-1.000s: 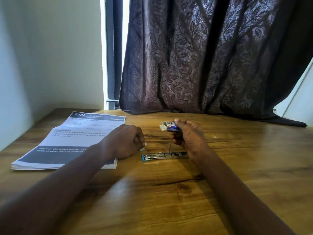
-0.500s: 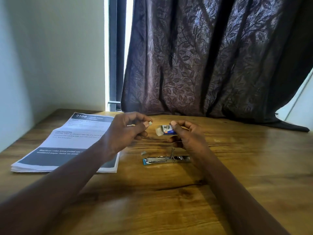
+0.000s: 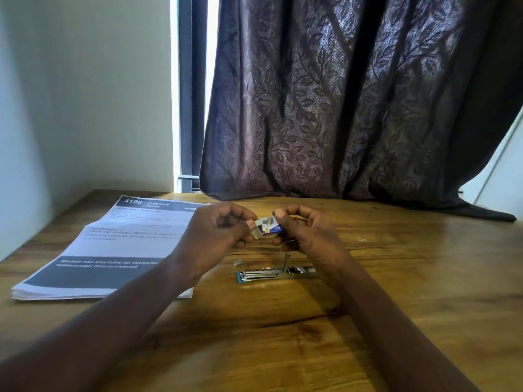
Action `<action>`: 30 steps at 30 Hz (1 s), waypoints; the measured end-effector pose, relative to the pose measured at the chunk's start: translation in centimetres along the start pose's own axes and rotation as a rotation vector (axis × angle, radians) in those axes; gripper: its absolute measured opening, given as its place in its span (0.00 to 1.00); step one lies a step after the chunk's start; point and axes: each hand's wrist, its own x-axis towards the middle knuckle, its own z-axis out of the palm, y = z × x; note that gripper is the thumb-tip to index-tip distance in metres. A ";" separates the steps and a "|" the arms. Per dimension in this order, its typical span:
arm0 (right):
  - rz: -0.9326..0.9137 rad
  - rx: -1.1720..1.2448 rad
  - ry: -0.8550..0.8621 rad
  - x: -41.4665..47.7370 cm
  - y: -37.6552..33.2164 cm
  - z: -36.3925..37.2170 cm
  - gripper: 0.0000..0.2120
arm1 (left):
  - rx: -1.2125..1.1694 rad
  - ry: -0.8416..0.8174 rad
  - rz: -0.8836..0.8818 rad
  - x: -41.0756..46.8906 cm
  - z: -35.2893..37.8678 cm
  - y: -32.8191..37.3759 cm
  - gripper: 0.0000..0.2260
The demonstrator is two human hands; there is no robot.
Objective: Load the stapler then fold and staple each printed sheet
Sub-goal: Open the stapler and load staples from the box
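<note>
A small blue and white staple box [image 3: 271, 228] is held above the table by my right hand [image 3: 305, 234], thumb on top. My left hand [image 3: 218, 236] pinches the box's open white flap end with thumb and forefinger. Below them a small metal stapler [image 3: 276, 274] with a blue base lies swung open on the wooden table [image 3: 283, 335]. A short strip of staples [image 3: 238, 262] lies just left of it. A stack of printed sheets [image 3: 113, 247] lies flat at the left, partly covered by my left wrist.
A dark patterned curtain [image 3: 339, 108] hangs behind the table's far edge, its hem resting on the wood at the right. A pale wall [image 3: 85, 94] borders the table on the left. A dark crack [image 3: 297, 321] runs across the wood between my forearms.
My left hand rose from the table beside the stapler and closed onto the open end of the staple box. My right hand kept the box and lifted slightly. The staple strip lies uncovered.
</note>
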 end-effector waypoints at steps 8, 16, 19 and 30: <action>0.025 0.081 -0.008 -0.3 0.0 0.2 0.15 | -0.078 -0.006 -0.042 -0.2 0.0 0.1 0.06; -0.006 0.094 0.006 -0.4 0.0 0.5 0.16 | -0.132 0.023 -0.087 -0.8 0.6 0.6 0.05; -0.020 0.078 0.021 -0.4 0.0 0.6 0.15 | -0.079 0.047 -0.063 -1.0 0.7 0.7 0.05; -0.046 -0.010 0.016 -0.7 0.2 1.0 0.11 | -0.011 0.080 -0.037 -1.1 0.5 0.7 0.07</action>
